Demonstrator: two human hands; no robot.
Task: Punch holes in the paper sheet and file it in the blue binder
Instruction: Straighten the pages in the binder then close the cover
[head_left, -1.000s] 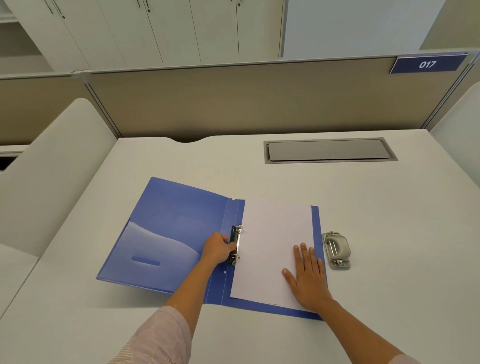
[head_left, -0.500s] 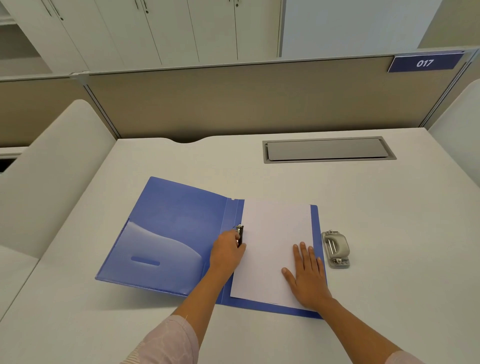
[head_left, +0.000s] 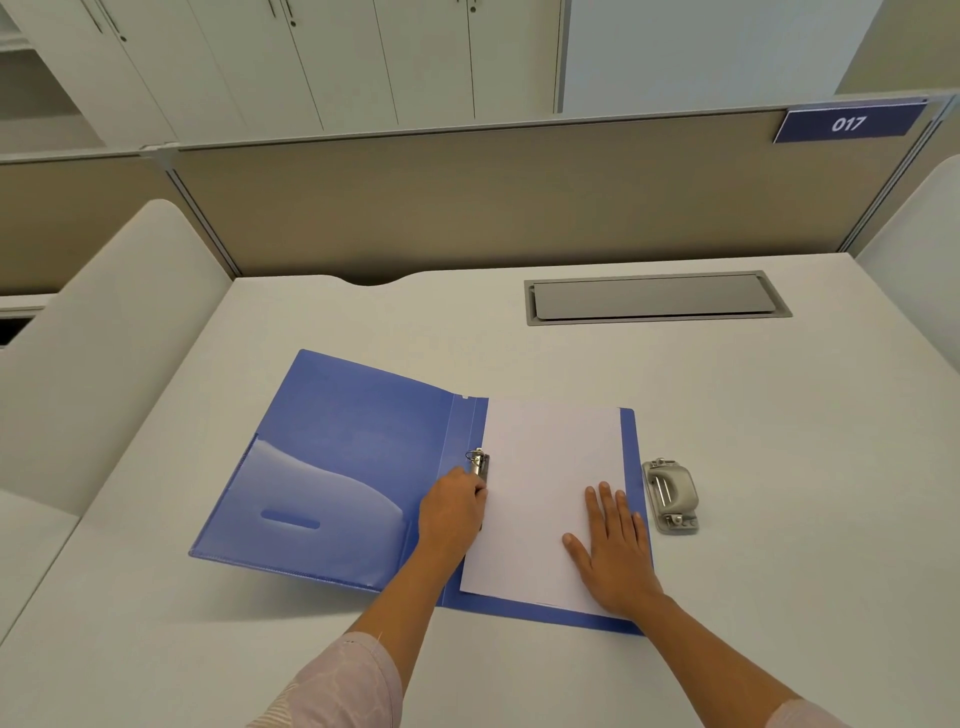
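Note:
The blue binder (head_left: 343, 447) lies open on the white desk. A white paper sheet (head_left: 545, 478) rests on its right half, with its left edge at the metal ring clip (head_left: 479, 462) by the spine. My left hand (head_left: 453, 512) is closed over the lower part of the ring clip and hides it. My right hand (head_left: 613, 551) lies flat with fingers spread on the sheet's lower right corner, pressing it down. The grey hole punch (head_left: 671, 494) stands on the desk just right of the binder, untouched.
A grey cable hatch (head_left: 655, 297) is set into the desk (head_left: 805, 467) behind the binder. A beige partition (head_left: 467, 208) closes off the back, and low white dividers (head_left: 104, 332) flank both sides.
My left hand moved from the left of the ring clip onto it, then slid down to its lower part; the top ring now shows closed. My right hand stayed flat on the sheet.

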